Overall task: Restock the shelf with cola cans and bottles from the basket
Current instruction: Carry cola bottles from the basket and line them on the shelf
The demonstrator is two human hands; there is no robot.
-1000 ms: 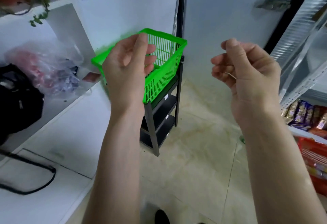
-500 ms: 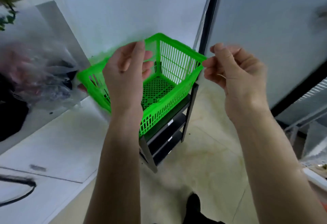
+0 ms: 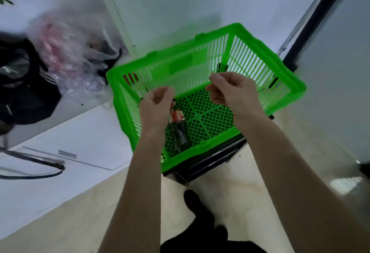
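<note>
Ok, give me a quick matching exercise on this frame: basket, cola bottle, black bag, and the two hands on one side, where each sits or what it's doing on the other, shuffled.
Things:
1. green basket
2. cola bottle
3. black bag
4. left hand and right hand

Places or states:
A. lying on its side on the mesh floor
B. on the white counter at far left
C. resting on top of the black rack
D. fingers loosely curled above the basket, holding nothing

Pairs: 1-C, 2-A, 3-B, 4-D
</note>
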